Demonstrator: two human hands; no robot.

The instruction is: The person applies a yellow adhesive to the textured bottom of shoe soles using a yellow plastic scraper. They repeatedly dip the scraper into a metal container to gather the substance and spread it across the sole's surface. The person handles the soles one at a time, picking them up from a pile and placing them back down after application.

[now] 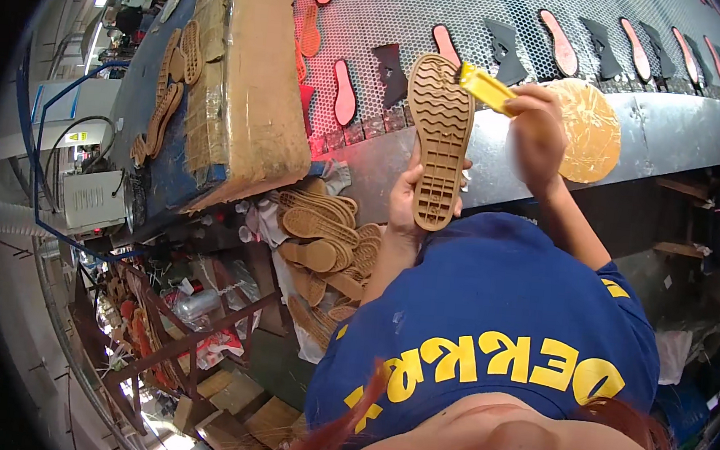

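Observation:
A tan shoe sole [439, 138] stands nearly upright before me, its wavy and gridded tread toward my view. My left hand [404, 196] is closed around its lower end, with fingertips showing at the right edge. In my right hand [539, 133] is a yellow brush [487, 87], gripped by its handle. The brush's tip meets or overlaps the sole's upper right edge; whether it presses on the sole I cannot tell. My right fingers are slightly blurred.
Beyond the metal ledge [672, 127], a perforated belt [470, 5] carries pink insoles [345, 93] and dark cut pieces [505, 52]. A round tan wrapped pad [589, 131] lies on the ledge. Piled soles [322, 229] sit lower left, below a taped cardboard-covered block [262, 73].

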